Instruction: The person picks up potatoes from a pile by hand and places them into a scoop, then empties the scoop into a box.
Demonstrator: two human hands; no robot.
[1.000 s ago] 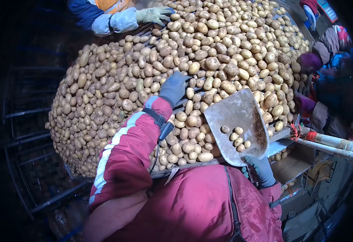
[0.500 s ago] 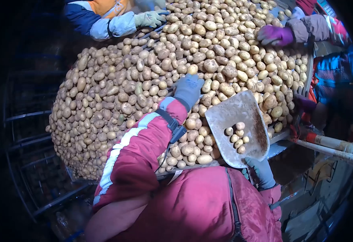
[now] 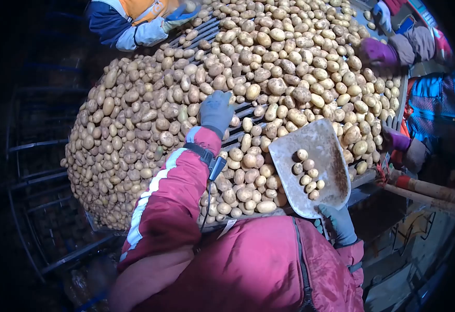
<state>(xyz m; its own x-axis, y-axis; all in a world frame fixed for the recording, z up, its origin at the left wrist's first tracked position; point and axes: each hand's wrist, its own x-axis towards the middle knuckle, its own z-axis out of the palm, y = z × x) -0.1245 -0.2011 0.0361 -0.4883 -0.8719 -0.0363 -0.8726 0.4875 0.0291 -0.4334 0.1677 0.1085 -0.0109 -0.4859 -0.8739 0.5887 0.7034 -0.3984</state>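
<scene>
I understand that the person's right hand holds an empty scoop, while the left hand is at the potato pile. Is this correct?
Not quite: the scoop is not empty. The head view shows several small potatoes lying in it. The right hand does hold it, and the left hand is at the potato pile.

Barred table (image 3: 205, 32), potatoes (image 3: 277, 85) heaped across it, dark bars (image 3: 244, 112) showing between.

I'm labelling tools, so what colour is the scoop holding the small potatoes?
The scoop is pale grey with brown staining inside, seen in the head view.
</scene>
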